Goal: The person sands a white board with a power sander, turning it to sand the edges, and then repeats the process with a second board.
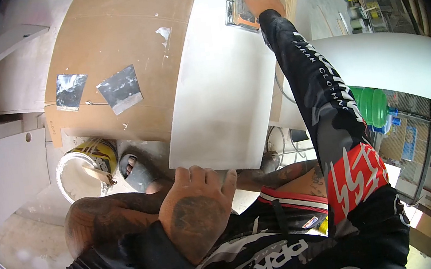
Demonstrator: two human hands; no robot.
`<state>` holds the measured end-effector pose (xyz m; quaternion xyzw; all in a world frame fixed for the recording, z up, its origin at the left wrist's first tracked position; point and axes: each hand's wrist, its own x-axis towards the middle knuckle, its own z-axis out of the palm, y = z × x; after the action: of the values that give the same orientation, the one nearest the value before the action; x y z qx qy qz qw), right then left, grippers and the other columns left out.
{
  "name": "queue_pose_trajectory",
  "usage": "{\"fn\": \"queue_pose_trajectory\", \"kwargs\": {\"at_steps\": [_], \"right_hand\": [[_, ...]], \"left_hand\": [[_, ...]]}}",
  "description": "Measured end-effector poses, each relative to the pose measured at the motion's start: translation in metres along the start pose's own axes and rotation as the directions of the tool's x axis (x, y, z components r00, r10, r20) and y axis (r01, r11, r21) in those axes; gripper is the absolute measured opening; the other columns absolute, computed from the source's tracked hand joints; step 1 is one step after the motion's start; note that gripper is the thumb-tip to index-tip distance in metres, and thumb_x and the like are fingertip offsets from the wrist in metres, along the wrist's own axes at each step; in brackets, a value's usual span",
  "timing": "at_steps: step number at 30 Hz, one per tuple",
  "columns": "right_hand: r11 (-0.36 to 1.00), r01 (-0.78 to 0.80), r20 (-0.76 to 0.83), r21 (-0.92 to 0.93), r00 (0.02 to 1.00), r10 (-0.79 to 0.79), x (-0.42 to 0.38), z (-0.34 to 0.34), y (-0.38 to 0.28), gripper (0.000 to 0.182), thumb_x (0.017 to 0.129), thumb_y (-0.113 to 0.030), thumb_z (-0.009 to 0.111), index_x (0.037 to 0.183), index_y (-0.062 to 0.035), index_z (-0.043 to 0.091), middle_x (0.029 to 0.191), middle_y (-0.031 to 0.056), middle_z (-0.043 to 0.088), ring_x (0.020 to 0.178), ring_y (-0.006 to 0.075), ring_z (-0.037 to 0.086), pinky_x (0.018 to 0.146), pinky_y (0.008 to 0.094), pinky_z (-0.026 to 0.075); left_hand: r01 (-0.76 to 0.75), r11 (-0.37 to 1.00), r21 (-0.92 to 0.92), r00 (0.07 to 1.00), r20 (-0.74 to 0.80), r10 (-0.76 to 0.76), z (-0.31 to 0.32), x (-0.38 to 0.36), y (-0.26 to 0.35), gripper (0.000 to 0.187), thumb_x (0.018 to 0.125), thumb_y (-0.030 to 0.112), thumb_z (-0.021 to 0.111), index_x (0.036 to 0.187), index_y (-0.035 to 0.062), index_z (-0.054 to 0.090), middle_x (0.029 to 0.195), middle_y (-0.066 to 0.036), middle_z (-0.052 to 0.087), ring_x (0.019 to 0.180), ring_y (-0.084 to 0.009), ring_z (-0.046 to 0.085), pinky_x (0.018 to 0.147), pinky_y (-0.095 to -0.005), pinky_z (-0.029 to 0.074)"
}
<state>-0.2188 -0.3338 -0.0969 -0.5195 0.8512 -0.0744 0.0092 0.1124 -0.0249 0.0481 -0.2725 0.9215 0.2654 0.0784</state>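
Observation:
A long white panel lies on a cardboard-covered surface, its near end toward my body. Near the far right corner of the panel, my right hand is wrapped round an orange and grey power sander that rests on the white face. My left hand grips the near edge of the panel, its fingertips at the edge and the thumb to the right. Two dark, dusty sheets, one on the left and one nearer the panel, lie on the cardboard.
An open bucket with white residue stands on the floor at the left, beside my sandalled foot. A white curved panel and a green water bottle are at the right. Cables run along the floor under the panel's right side.

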Motion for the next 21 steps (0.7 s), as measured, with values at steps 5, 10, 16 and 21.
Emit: {"fn": "queue_pose_trajectory", "kwargs": {"at_steps": [5,10,16,21], "right_hand": [[1.0,0.004,-0.031,-0.018,1.0,-0.005,0.008,0.001,0.0,0.08,0.082,-0.058,0.061,0.147,-0.0121,0.053,0.137,0.0214,0.063,0.124,0.0384,0.063,0.107,0.0443,0.048],[0.999,-0.032,-0.02,-0.029,0.999,0.031,0.011,0.003,0.004,0.08,0.083,-0.059,0.061,0.148,-0.013,0.053,0.137,0.0207,0.063,0.123,0.0362,0.063,0.106,0.0428,0.049],[0.998,0.006,-0.025,-0.06,1.0,-0.007,0.003,0.006,0.009,0.08,0.082,-0.061,0.062,0.147,-0.0143,0.053,0.136,0.0197,0.063,0.124,0.0353,0.063,0.106,0.0425,0.049],[0.999,-0.039,-0.023,-0.016,0.999,0.039,0.01,0.002,0.005,0.08,0.082,-0.061,0.062,0.146,-0.0141,0.053,0.136,0.0208,0.063,0.126,0.0363,0.062,0.107,0.0436,0.048]], "left_hand": [[0.016,1.0,0.01,0.999,-0.049,-0.015,0.003,-0.003,0.001,0.053,0.088,0.029,0.07,0.133,0.0033,0.062,0.094,-0.01,0.065,0.093,-0.0251,0.062,0.085,-0.0386,0.048],[0.014,1.0,0.011,0.997,-0.082,-0.013,0.0,-0.004,-0.002,0.045,0.091,0.021,0.064,0.132,0.0039,0.063,0.094,-0.01,0.066,0.091,-0.0241,0.063,0.083,-0.0377,0.049],[0.01,1.0,-0.011,0.998,-0.062,-0.011,0.001,-0.001,-0.001,0.044,0.091,0.021,0.064,0.132,0.0051,0.064,0.093,-0.011,0.066,0.091,-0.0244,0.064,0.084,-0.0382,0.049],[0.042,0.999,0.009,0.998,-0.051,-0.041,0.003,-0.001,0.002,0.051,0.088,0.028,0.07,0.133,0.0061,0.063,0.095,-0.01,0.067,0.093,-0.0251,0.063,0.085,-0.0389,0.049]]}}
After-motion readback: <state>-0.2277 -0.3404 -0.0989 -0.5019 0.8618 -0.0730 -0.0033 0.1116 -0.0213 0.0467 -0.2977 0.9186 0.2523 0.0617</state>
